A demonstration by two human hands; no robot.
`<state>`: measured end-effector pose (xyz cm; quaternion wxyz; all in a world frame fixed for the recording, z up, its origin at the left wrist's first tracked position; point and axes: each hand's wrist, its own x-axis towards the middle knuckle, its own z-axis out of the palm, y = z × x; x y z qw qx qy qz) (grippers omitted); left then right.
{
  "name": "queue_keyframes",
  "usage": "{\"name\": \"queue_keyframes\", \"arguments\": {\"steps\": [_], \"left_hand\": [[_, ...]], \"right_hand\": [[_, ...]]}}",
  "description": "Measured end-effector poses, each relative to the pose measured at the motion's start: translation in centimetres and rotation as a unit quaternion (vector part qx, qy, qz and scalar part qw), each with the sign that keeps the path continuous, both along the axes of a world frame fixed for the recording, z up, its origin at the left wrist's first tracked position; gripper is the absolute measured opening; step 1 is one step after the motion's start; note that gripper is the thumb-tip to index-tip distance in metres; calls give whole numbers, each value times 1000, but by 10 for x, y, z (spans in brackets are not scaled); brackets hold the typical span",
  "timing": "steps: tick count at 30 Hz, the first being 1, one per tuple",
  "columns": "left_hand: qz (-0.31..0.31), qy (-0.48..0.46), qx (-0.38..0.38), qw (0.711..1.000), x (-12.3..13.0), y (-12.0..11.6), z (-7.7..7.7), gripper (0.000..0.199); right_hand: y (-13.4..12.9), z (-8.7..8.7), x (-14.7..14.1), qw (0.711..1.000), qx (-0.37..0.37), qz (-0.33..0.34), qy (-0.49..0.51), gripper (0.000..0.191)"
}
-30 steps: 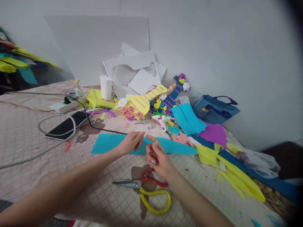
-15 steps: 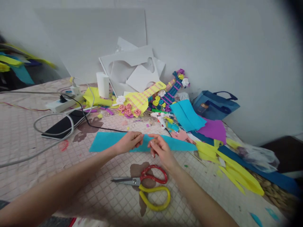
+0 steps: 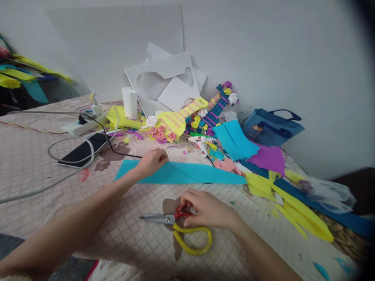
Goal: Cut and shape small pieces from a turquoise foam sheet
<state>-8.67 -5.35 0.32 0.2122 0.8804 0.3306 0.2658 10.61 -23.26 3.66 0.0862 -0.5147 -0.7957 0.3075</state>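
A long blue strip of crepe paper lies flat across the cloth, narrowing toward its right end. My left hand is over its upper edge, left of the middle, with the fingers curled closed; whatever they may hold is hidden. My right hand is closed around the red handle of a pair of scissors. These scissors lie on the cloth below the strip, their blades pointing left and the yellow handle loop nearest me.
Behind the strip are a yellow paper guitar, a white glue gun and folded blue paper. A cable crosses a dark tablet-like device and a power strip at left. Yellow paper lies right.
My right hand has come down from the strip onto the red scissor handle. My left hand has shifted up and left along the strip. The view has tilted slightly.
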Motion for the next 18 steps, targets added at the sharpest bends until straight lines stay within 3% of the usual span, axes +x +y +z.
{"name": "queue_keyframes", "arguments": {"steps": [6, 11, 18], "left_hand": [[-24, 24, 15, 999, -2, 3, -5, 16], [-26, 33, 47, 998, -1, 3, -10, 16], [-49, 10, 19, 999, 6, 4, -11, 9]], "right_hand": [[-10, 0, -10, 996, 37, -18, -77, 41], [-12, -2, -10, 987, 43, 12, -157, 43], [-13, -7, -10, 984, 51, 25, -170, 48]]}}
